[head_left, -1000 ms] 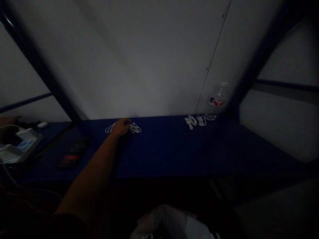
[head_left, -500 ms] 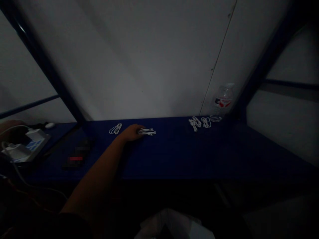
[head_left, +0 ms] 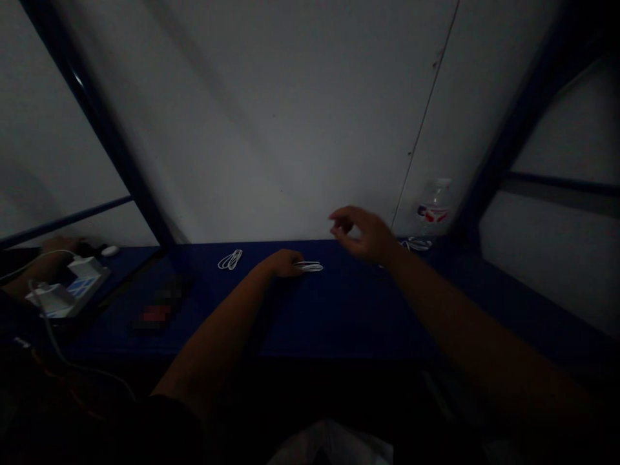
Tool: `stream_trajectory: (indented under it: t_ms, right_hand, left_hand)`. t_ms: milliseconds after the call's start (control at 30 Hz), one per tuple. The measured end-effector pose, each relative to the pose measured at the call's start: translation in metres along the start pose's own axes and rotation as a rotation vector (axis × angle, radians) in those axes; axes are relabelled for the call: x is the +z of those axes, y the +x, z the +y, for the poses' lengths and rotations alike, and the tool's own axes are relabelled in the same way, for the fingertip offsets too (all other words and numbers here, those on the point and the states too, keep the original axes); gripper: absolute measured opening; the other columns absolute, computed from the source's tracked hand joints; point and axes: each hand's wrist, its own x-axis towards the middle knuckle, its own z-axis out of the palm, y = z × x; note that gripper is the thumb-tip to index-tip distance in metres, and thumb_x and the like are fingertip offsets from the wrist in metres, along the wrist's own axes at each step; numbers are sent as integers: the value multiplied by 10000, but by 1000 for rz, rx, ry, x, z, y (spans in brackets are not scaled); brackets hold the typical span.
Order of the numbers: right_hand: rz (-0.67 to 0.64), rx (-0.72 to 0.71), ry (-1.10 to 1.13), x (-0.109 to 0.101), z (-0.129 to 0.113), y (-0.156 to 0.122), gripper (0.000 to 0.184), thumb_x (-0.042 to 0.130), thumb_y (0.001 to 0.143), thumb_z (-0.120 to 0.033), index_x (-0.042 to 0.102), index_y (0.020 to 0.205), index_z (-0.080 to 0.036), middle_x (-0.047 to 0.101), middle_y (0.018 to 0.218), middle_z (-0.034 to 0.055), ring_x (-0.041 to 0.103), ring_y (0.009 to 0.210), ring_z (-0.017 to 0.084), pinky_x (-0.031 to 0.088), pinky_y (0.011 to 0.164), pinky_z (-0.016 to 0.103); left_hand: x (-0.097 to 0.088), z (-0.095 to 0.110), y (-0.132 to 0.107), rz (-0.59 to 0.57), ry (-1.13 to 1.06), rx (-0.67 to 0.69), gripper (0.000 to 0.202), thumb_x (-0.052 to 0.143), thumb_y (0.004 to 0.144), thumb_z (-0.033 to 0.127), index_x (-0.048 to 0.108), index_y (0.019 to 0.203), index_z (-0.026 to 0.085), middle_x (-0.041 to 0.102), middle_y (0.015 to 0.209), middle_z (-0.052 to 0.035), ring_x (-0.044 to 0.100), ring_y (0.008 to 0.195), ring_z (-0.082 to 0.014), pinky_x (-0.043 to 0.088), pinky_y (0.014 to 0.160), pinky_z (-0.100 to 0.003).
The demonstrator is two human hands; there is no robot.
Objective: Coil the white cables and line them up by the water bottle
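The right hand has been raised into view above the blue table, fingers loosely curled, empty. The left hand is laid on a coiled white cable near the back edge; its grip cannot be told.

Thing: white cable coil, wound into a narrow, flat loop.
Pose: lying flat, its length running left to right.
Place: on the blue surface, well left of the water bottle, its left end touching the left hand.
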Motion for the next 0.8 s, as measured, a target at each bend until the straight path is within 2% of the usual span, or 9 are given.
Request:
stream_trajectory:
  t_ms: [133, 200, 300, 433, 600, 700, 800]
  right_hand:
    - [-213, -25, -85, 49, 10, -15, 281, 587, 867, -252, 654, 1132, -188, 655, 1054, 98, 610, 966, 212, 482, 859, 350]
    - [-299, -13, -112, 71, 11, -24, 345, 582, 868, -280, 623, 1202, -202, 642, 1100, 98, 612, 975, 209, 478, 843, 330]
    - [-386, 6, -182, 88, 6, -34, 436, 587, 863, -311, 561, 1289, -226, 625, 1151, 95, 613, 987, 212, 470, 825, 310]
    - [-383, 75, -235, 95, 0, -38, 417, 581, 868, -339, 564, 1262, -205, 635, 1169, 103, 621, 993, 226, 468, 831, 319]
    - [-353, 71, -180, 95, 6, -40, 440, 581, 872, -352, 544, 1290, -222, 638, 1222, 88, 606, 1072, 245, 449, 903, 355]
    - [-300, 83, -102, 94, 9, -40, 445, 615, 850, -359, 552, 1267, -213, 646, 1198, 89, 617, 1030, 224, 453, 858, 327]
    - [-248, 173, -21, 92, 13, -39, 336, 619, 855, -405, 616, 1115, -192, 689, 963, 68, 622, 795, 165, 436, 692, 268]
  left_hand:
    - [13, -5, -6, 128, -100, 4, 347, 551, 832, 430, 686, 1037, 185, 705, 949, -59, 624, 823, -191, 419, 692, -244]
    - [16, -6, -8, 140, -172, 2, 371, 545, 836, 465, 681, 1032, 180, 707, 942, -54, 626, 814, -185, 425, 684, -238]
    - [15, -2, -11, 114, -300, 9, 383, 568, 823, 481, 672, 1033, 179, 710, 928, -44, 630, 790, -172, 435, 668, -226]
    - [13, 8, -12, 36, -445, 24, 390, 580, 818, 504, 680, 979, 162, 707, 852, -50, 633, 726, -164, 439, 628, -224]
    - [14, 13, -12, 29, -645, -9, 397, 576, 832, 478, 692, 968, 122, 691, 810, -68, 607, 681, -156, 440, 621, -241]
    - [15, 10, -12, -40, -857, 63, 379, 629, 789, 339, 664, 1096, 120, 694, 967, -95, 624, 803, -177, 463, 710, -270]
    - [16, 8, -12, -109, -975, 246, 563, 661, 719, 195, 579, 1274, 159, 633, 1209, -128, 602, 1039, -226, 454, 869, -331]
